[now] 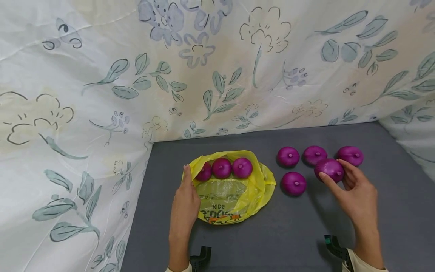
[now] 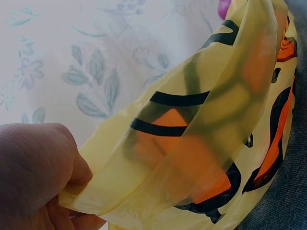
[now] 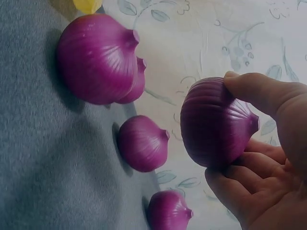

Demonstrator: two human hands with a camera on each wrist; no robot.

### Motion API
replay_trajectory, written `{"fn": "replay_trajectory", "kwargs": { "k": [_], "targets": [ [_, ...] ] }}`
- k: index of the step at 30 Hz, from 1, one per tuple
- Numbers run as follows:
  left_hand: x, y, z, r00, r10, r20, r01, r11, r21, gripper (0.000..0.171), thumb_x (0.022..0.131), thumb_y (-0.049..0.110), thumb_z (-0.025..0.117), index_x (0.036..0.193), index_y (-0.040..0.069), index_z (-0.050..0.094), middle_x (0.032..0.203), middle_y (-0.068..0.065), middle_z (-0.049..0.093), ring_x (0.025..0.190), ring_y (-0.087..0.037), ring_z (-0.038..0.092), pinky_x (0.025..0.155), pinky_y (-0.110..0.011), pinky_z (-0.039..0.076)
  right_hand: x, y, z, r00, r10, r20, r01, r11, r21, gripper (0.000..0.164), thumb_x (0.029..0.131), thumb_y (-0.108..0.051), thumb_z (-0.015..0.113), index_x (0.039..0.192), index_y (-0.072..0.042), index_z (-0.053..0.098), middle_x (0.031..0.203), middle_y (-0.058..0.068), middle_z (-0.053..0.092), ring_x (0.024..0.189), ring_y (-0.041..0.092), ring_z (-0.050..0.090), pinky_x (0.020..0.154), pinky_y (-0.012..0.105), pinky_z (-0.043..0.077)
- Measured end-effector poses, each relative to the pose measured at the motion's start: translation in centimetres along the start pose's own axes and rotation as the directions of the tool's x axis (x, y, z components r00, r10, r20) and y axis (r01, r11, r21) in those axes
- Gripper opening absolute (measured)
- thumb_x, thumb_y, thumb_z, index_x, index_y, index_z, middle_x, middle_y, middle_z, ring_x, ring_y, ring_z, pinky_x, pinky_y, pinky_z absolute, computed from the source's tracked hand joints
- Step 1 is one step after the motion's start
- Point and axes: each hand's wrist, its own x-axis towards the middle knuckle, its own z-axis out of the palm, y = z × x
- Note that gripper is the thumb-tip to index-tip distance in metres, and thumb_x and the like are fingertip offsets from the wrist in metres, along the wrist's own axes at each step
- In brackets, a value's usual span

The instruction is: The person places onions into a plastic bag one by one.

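Observation:
A purple onion (image 1: pixel 329 170) is pinched between the thumb and fingers of my right hand (image 1: pixel 358 194), raised above the table; the right wrist view shows the same onion (image 3: pixel 213 124) apart from the others. My left hand (image 1: pixel 185 204) grips the left edge of a yellow plastic bag (image 1: pixel 263 189), whose mouth stands open. Inside the bag lie three purple onions (image 1: pixel 222 168), the leftmost partly hidden by the bag's edge. Seen from the left wrist, the bag's rim (image 2: pixel 91 191) is pinched by the left hand (image 2: pixel 38 172), and orange and black print covers its side.
Several loose onions lie right of the bag: a near one (image 1: pixel 293 184), one behind it (image 1: pixel 288 156), another (image 1: pixel 315 155) farther right, and one (image 1: pixel 350 155) beyond the right hand. The grey table (image 1: pixel 272 241) meets a floral cloth (image 1: pixel 217 75) at its back and left.

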Motion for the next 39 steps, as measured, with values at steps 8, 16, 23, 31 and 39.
{"fn": "replay_trajectory", "kwargs": {
  "k": [8, 16, 23, 31, 39],
  "targets": [
    [-0.1, -0.1, -0.1, 1.0, 0.002, -0.005, -0.002, 1.0, -0.004, 0.067, 0.112, 0.01, 0.046, 0.171, 0.02, 0.017, 0.092, -0.01, 0.054, 0.048, -0.014, 0.03, 0.048, -0.031, 0.031, -0.3, -1.3, 0.7, 0.999, -0.041, -0.006, 0.042, 0.998, 0.037, 0.079, 0.087, -0.04, 0.089, 0.157, -0.029, 0.055, 0.156, 0.007, 0.055, 0.14, 0.015, 0.054, 0.1, 0.009, 0.04],
    [-0.2, -0.1, -0.1, 1.0, 0.007, -0.001, -0.007, 1.0, -0.01, 0.066, 0.112, 0.009, 0.046, 0.171, 0.019, 0.017, 0.09, -0.009, 0.053, 0.048, -0.013, 0.029, 0.048, -0.03, 0.03, -0.6, -2.7, 1.4, 0.996, -0.085, 0.022, 0.084, 0.995, 0.044, 0.078, 0.088, -0.041, 0.088, 0.157, -0.032, 0.053, 0.157, 0.006, 0.054, 0.14, 0.021, 0.055, 0.102, 0.012, 0.041],
    [-0.2, 0.0, -0.1, 1.0, 0.006, 0.01, -0.006, 1.0, -0.014, 0.068, 0.112, 0.009, 0.046, 0.171, 0.022, 0.014, 0.094, -0.009, 0.055, 0.047, -0.014, 0.029, 0.048, -0.03, 0.03, -1.0, -3.9, 2.3, 0.992, -0.124, 0.023, 0.123, 0.991, 0.056, 0.079, 0.087, -0.041, 0.089, 0.157, -0.033, 0.053, 0.156, 0.004, 0.056, 0.14, 0.026, 0.056, 0.104, 0.016, 0.042],
    [-0.2, 0.0, 0.2, 1.0, -0.006, 0.016, 0.007, 1.0, -0.008, 0.068, 0.112, 0.008, 0.046, 0.171, 0.02, 0.016, 0.091, -0.009, 0.057, 0.048, -0.015, 0.032, 0.05, -0.032, 0.032, -1.0, -4.9, 3.2, 0.984, -0.167, 0.059, 0.16, 0.982, 0.102, 0.078, 0.086, -0.04, 0.09, 0.155, -0.032, 0.056, 0.153, 0.001, 0.059, 0.14, 0.023, 0.056, 0.101, 0.01, 0.041],
    [-0.2, 0.1, 0.1, 1.0, 0.009, 0.003, -0.009, 1.0, 0.001, 0.066, 0.112, 0.01, 0.046, 0.171, 0.019, 0.018, 0.116, -0.019, 0.062, 0.052, -0.016, 0.034, 0.052, -0.032, 0.034, -1.1, -5.8, 4.2, 0.976, -0.2, 0.088, 0.189, 0.975, 0.119, 0.078, 0.085, -0.042, 0.09, 0.155, -0.03, 0.056, 0.153, 0.001, 0.059, 0.142, 0.026, 0.055, 0.103, 0.015, 0.043]
  ]
}}
